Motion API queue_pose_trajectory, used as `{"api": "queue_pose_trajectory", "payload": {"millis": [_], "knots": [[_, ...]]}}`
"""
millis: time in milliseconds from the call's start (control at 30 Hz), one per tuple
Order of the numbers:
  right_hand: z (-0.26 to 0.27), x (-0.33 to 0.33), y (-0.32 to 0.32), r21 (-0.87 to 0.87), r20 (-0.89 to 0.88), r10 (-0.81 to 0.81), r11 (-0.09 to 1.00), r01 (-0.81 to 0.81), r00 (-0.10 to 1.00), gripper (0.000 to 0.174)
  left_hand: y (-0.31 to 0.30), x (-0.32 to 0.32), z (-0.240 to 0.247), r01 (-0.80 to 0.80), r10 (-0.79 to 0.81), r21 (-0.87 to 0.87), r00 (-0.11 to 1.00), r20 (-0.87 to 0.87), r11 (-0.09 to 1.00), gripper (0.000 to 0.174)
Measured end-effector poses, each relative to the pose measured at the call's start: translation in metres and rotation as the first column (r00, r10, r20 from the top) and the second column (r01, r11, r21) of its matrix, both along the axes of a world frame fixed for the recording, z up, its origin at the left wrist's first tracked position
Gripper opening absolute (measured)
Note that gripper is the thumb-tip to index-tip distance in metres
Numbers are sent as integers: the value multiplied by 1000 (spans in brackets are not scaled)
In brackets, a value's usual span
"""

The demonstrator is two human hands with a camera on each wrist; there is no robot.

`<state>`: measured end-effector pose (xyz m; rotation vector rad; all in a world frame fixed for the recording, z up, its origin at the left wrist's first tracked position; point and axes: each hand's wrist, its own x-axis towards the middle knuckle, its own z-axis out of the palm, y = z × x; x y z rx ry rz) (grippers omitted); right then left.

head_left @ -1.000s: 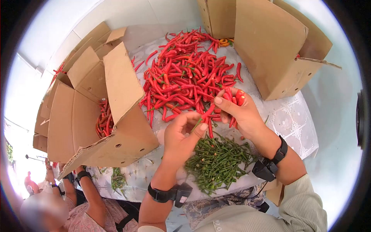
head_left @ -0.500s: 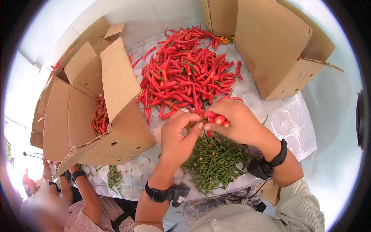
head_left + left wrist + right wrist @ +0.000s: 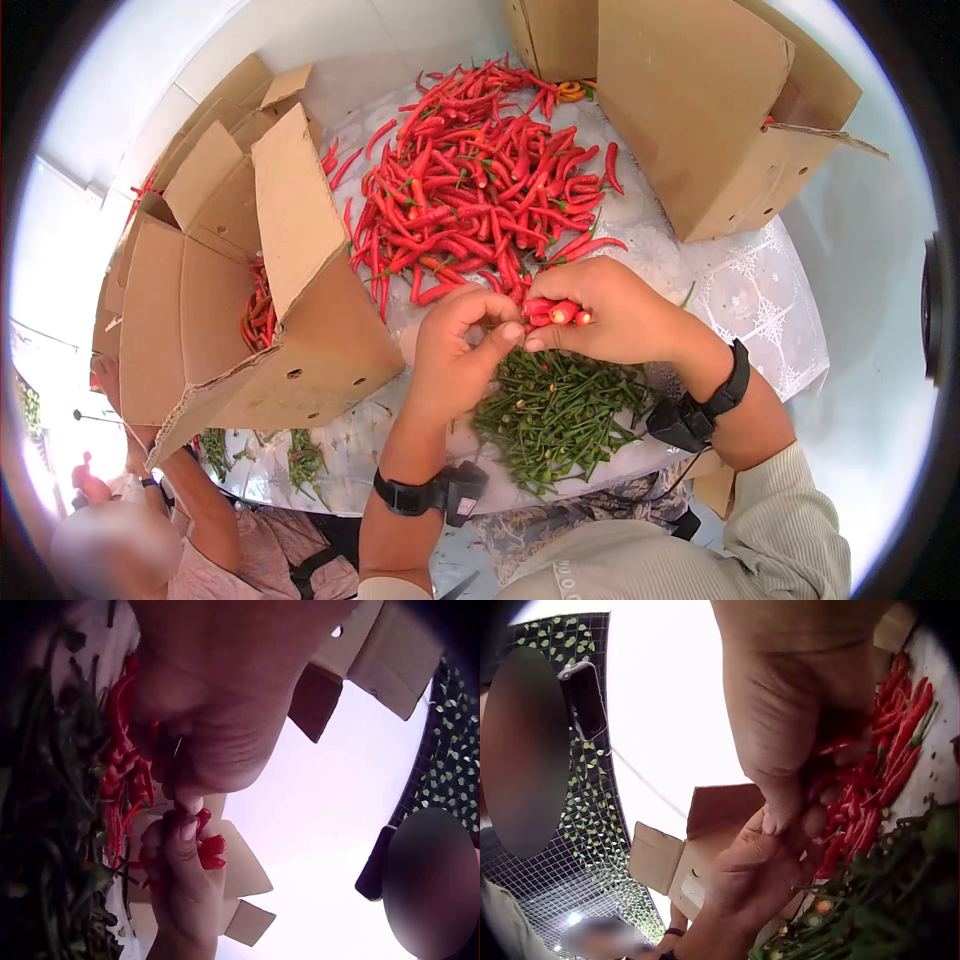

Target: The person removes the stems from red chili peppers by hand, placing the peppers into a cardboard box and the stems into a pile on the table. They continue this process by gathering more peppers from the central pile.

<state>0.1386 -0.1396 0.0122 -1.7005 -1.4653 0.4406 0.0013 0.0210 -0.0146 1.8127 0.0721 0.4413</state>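
Several red chilli peppers (image 3: pixel 560 313) are gripped in my right hand (image 3: pixel 620 315), their pale, stemless ends pointing toward me. My left hand (image 3: pixel 465 345) meets it, thumb and forefinger pinching the end of a red chilli pepper between the two hands; the fingers mostly hide that end. Both thumb tips nearly meet in the left wrist view, where red chilli ends (image 3: pixel 213 851) stick out beside the right thumb. Just below the hands lies a heap of green chilli stems (image 3: pixel 560 415). Beyond them spreads a large pile of red chillies (image 3: pixel 470 190).
An open cardboard box (image 3: pixel 300 360) with red chillies inside stands at the left, more boxes behind it. Another tall cardboard box (image 3: pixel 690 130) stands at the back right. A patterned cloth (image 3: pixel 765 310) covers the table. Another person (image 3: pixel 240 550) sits at lower left.
My hands have come together; the right hand turned over, bringing its chillies to the left fingers. The green stem seen earlier at the left fingertips is now hidden. The neighbour's arm has moved.
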Motion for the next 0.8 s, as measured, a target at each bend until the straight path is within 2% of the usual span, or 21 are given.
{"api": "queue_pose_trajectory", "payload": {"millis": [100,267,367,400,467,500,567,600,700,800], "knots": [[-2,2,0,36,-42,51,998,-50,998,29,3,0,4,53,-55,75,998,27,996,9],[-3,4,0,58,-119,140,989,-134,983,26,4,-1,5,131,-131,-29,991,12,991,9],[-6,6,1,83,-265,213,977,-198,940,24,4,-2,7,162,-162,-116,987,7,980,8],[-2,6,0,40,-292,171,985,-166,941,24,3,-3,8,171,-171,-145,985,10,975,8],[5,6,-3,-52,-344,80,993,-105,936,24,3,-5,10,82,-82,-92,997,5,992,7],[5,9,-4,-35,-339,78,995,-96,937,24,5,-6,11,39,-38,-63,999,4,997,7],[4,17,-4,2,-328,75,997,-79,942,24,12,-6,14,79,-73,-80,994,80,994,9],[2,18,-4,-21,-402,61,997,-76,913,23,15,-6,15,99,-89,-86,989,118,991,9],[-1,14,-3,52,-469,70,997,-51,880,24,12,-7,12,64,-55,-130,996,73,989,11],[3,15,-1,15,-539,-69,996,91,840,22,6,-4,13,-219,216,114,976,39,969,13]]}}
